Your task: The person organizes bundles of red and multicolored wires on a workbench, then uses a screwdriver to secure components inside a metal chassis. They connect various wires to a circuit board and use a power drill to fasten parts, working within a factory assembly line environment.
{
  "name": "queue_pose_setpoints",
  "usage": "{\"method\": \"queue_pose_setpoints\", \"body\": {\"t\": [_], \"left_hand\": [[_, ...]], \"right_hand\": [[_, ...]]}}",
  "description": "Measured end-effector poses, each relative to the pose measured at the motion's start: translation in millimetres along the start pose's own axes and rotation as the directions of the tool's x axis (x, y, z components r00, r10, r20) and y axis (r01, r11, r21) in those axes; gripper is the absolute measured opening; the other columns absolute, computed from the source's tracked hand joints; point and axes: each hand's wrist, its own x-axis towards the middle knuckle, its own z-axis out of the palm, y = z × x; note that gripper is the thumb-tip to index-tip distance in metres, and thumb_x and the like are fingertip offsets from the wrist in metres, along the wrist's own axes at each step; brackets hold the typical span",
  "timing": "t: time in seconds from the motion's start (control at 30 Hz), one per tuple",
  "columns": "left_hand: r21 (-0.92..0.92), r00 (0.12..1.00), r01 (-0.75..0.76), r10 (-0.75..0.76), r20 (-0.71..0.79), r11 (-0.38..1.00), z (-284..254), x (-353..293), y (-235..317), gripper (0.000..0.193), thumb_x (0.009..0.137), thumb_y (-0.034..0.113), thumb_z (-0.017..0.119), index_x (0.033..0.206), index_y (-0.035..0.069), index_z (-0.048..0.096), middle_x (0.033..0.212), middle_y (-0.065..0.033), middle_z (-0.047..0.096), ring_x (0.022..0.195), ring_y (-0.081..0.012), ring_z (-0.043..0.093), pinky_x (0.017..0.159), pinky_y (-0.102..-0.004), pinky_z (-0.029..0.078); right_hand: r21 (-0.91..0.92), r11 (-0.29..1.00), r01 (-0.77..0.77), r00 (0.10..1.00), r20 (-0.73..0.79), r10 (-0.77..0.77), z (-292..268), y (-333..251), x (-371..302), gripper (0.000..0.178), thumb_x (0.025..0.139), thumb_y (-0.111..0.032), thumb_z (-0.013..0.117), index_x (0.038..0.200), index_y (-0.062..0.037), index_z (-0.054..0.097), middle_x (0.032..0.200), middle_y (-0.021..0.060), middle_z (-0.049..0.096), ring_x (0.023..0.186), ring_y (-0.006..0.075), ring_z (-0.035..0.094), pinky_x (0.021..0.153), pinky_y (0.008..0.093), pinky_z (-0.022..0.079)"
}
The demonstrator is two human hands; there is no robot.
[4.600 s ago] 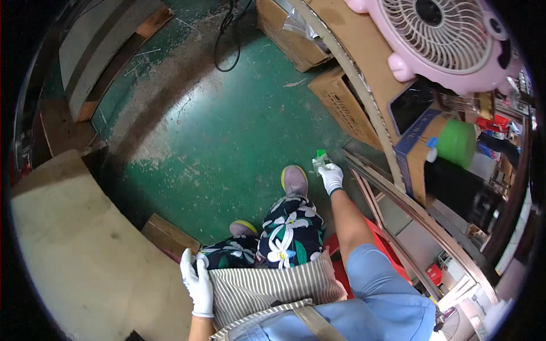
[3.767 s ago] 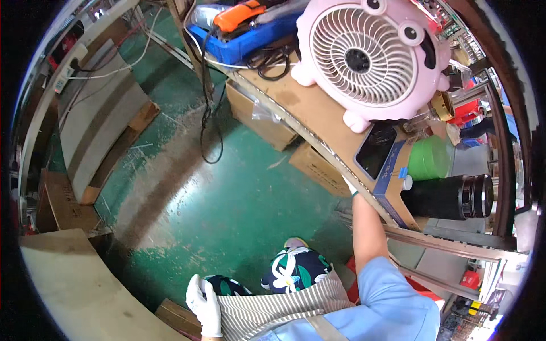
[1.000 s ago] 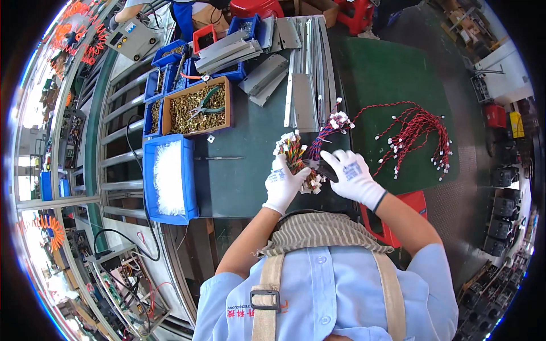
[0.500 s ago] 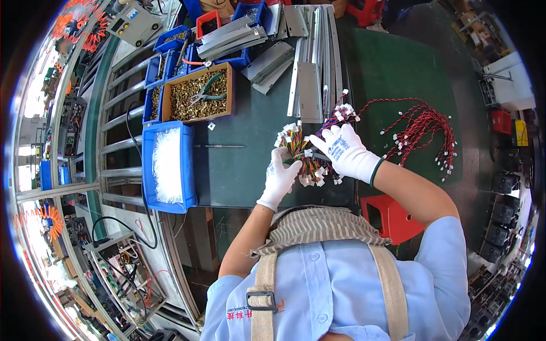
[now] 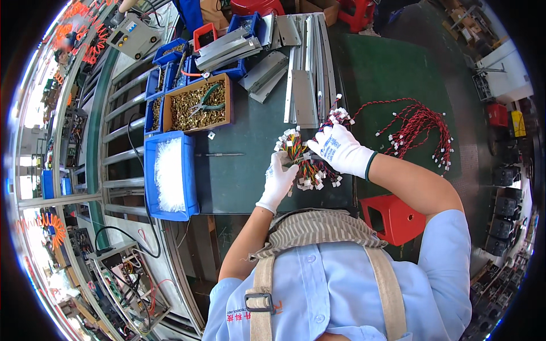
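One bundle of coloured wires (image 5: 309, 169) over green tabletop (image 5: 227, 184), near front edge; left hand (image 5: 280, 181) grasps its middle. Right hand (image 5: 344, 152) curls at its right side, hold unclear. Best keep wires snug, white connectors (image 5: 291, 133) clear of grip.

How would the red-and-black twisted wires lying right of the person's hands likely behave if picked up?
The red-and-black wires would probably droop, since the thin strands curve and fan out. They might tangle, as many overlap, tipped with small white connectors. One strand runs left toward the right hand, so lifting could drag its far end.
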Motion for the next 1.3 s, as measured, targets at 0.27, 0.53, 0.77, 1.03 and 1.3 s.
{"method": "queue_pose_setpoints", "body": {"t": [0.27,0.53,0.77,1.03,1.3], "left_hand": [[0.408,0.946,-0.076,0.195,-0.259,0.910,-35.0,0.4,-6.5,0.040,0.079,0.015,0.068,0.113,-0.002,0.056,0.095,-0.0162,0.061,0.078,-0.0252,0.062,0.071,-0.0385,0.052],[0.721,0.855,-0.385,0.517,0.043,0.577,24.8,23.2,61.2,0.029,0.079,0.027,0.073,0.096,0.005,0.065,0.091,-0.0171,0.063,0.082,-0.0333,0.062,0.073,-0.0426,0.050],[0.901,0.876,-0.336,0.442,0.192,0.275,63.0,57.9,38.3,0.035,0.077,0.041,0.066,0.080,0.006,0.071,0.091,-0.0140,0.064,0.084,-0.0322,0.062,0.076,-0.0450,0.044],[0.638,0.878,-0.352,0.477,-0.027,0.684,27.7,33.4,9.9,0.039,0.079,0.036,0.066,0.066,-0.001,0.062,0.077,-0.0189,0.060,0.075,-0.0356,0.060,0.067,-0.0476,0.042],[0.049,0.962,0.107,-0.115,0.248,0.993,-1.4,32.9,3.3,0.039,0.094,0.028,0.059,0.119,-0.001,0.063,0.107,-0.0037,0.063,0.098,-0.0133,0.056,0.091,-0.0288,0.043]], "right_hand": [[0.622,0.726,-0.294,0.942,0.058,0.332,46.5,2.8,-53.1,0.072,0.074,-0.028,0.070,0.140,-0.0143,0.045,0.117,0.0153,0.057,0.112,0.0318,0.056,0.097,0.0428,0.046],[0.529,0.662,-0.532,0.798,0.050,0.601,70.7,-9.8,-61.0,0.077,0.075,-0.036,0.071,0.143,-0.0124,0.042,0.118,0.0126,0.057,0.107,0.0281,0.056,0.088,0.0432,0.045],[0.596,0.590,-0.545,0.749,0.030,0.662,70.4,-6.8,-65.5,0.079,0.074,-0.036,0.071,0.143,-0.0135,0.042,0.117,0.0127,0.055,0.108,0.0305,0.053,0.091,0.0452,0.042],[0.634,0.667,-0.391,0.813,-0.102,0.574,56.0,-14.8,-55.7,0.075,0.075,-0.036,0.070,0.142,-0.0141,0.045,0.116,0.0118,0.056,0.107,0.0292,0.054,0.090,0.0434,0.041],[0.529,0.792,-0.306,0.874,-0.175,0.454,48.6,-25.3,-30.8,0.078,0.073,-0.037,0.069,0.143,-0.0144,0.043,0.117,0.0106,0.056,0.105,0.0262,0.054,0.085,0.0408,0.041]]}}
